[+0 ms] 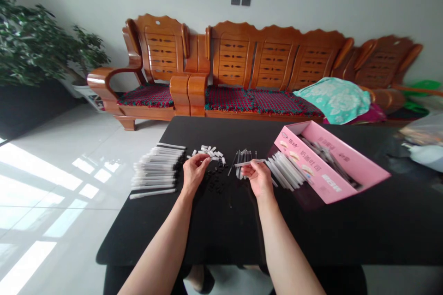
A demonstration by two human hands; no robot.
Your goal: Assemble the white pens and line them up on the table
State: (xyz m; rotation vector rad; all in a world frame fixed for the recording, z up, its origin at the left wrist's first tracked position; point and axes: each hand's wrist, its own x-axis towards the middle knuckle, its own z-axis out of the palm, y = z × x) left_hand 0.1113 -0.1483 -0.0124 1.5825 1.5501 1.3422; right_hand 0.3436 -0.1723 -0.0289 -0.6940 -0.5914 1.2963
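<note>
My left hand (pixel 194 171) is pinched on a small white cap at the near edge of a pile of white caps (pixel 209 152). My right hand (pixel 258 176) holds a slim white pen barrel (pixel 249 162) level, its tip pointing left. Between the hands lie thin dark refills (pixel 242 159) and small black parts (pixel 216 176). A stack of finished white pens (pixel 157 168) lies left of my left hand. More white barrels (pixel 285 170) lie right of my right hand, against a pink box (pixel 332 161).
All this rests on a black table (pixel 221 235) whose near edge is by my body. The open pink box holds dark pens. Wooden armchairs and a sofa (pixel 242 69) stand behind, with a plant (pixel 38 41) at left and a plastic bag (pixel 424 140) at far right.
</note>
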